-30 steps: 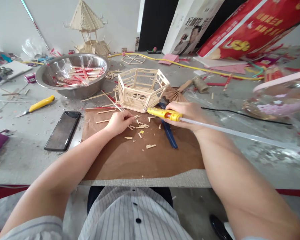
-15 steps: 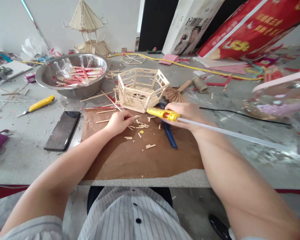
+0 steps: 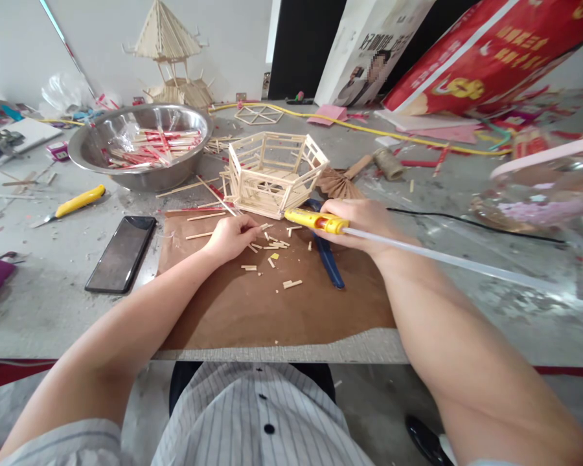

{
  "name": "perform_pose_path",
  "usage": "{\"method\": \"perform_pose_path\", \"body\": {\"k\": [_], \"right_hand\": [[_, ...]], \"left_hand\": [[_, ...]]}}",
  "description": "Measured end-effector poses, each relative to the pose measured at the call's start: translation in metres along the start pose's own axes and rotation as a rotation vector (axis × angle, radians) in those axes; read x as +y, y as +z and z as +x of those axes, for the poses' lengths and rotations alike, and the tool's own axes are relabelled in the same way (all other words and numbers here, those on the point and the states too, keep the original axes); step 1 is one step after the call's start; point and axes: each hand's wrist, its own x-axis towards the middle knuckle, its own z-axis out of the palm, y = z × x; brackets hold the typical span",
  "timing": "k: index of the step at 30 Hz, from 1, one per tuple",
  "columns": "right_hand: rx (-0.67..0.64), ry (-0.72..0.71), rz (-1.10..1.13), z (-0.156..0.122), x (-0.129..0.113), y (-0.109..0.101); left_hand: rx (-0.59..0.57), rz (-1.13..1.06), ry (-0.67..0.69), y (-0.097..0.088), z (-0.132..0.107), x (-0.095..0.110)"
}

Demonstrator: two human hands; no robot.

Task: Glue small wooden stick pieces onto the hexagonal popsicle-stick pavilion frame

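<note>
My right hand [image 3: 364, 220] is closed around a yellow glue gun [image 3: 315, 221] with a long clear glue stick [image 3: 442, 257] trailing to the right. The gun's tip points left at the base of a hexagonal frame of wooden sticks [image 3: 274, 171]. My left hand [image 3: 233, 236] rests on the brown paper mat [image 3: 272, 304], fingers pinched on a short wooden stick piece [image 3: 263, 226]. Several cut stick bits [image 3: 272, 249] lie scattered between my two hands. Blue-handled pliers [image 3: 329, 259] lie under my right hand.
A steel bowl [image 3: 140, 145] of red-wrapped sticks stands back left, with a stick pagoda [image 3: 172, 55] behind it. A black phone [image 3: 122, 252] and a yellow utility knife [image 3: 72, 204] lie left. A black cable [image 3: 471, 223], a twine roll [image 3: 389, 163] and red banners [image 3: 486, 55] lie right.
The glue gun has shifted slightly left and down toward the frame's base. My left hand has stayed in place.
</note>
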Motion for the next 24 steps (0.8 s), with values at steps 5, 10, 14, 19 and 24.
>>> {"method": "perform_pose_path", "body": {"k": [5, 10, 14, 19, 24], "right_hand": [[-0.003, -0.005, -0.005, -0.002, -0.001, -0.002], [0.014, 0.002, -0.014, -0.003, -0.001, -0.004], [0.012, 0.011, -0.006, -0.004, -0.004, -0.008], [-0.001, 0.03, 0.004, -0.005, -0.007, -0.014], [-0.028, 0.028, 0.001, -0.004, -0.006, -0.013]], "left_hand": [[0.002, 0.007, -0.002, 0.0, 0.0, 0.0], [0.004, 0.016, -0.001, 0.0, 0.0, 0.0], [0.003, 0.011, -0.001, 0.0, 0.0, 0.001], [0.0, 0.009, -0.007, -0.001, 0.0, 0.0], [0.001, 0.013, -0.005, -0.001, 0.0, 0.001]]}}
